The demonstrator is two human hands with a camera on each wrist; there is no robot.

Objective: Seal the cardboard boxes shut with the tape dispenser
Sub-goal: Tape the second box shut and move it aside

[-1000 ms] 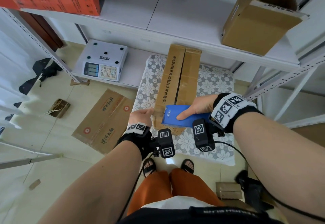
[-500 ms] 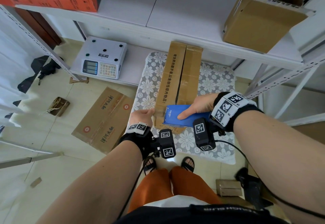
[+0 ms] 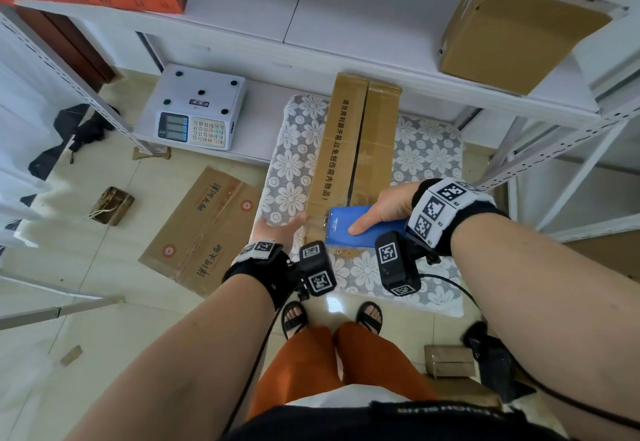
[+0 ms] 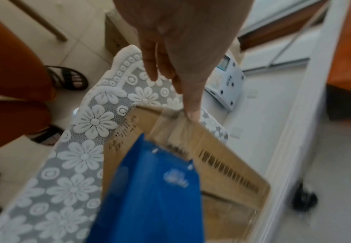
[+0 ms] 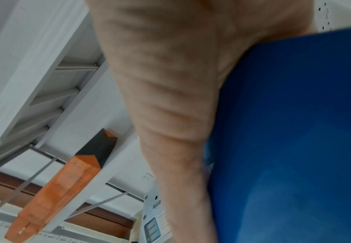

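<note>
Cardboard box (image 3: 353,149): long, narrow brown carton lying flat on a grey cloth with white lace flowers (image 3: 429,149), running from 6 to 12 o'clock away from the person. Black printed characters line its left flap; the centre seam is dark, with glossy tape patches across it.
Near end: wrinkled clear tape wraps the corner (image 4: 170,121); a barcode is printed on the side.
Tape dispenser (image 3: 360,227): flat blue body with small white lettering, resting on the box's near end over the seam.
Right hand (image 3: 384,206): wrapped around the dispenser, thumb laid along its top.
Left hand (image 3: 277,231): fingers straight and together, fingertip touching the box's near left corner, at 9 o'clock from the dispenser.
Scale (image 3: 199,108): white, on the low shelf at 10 o'clock from the box.
</note>
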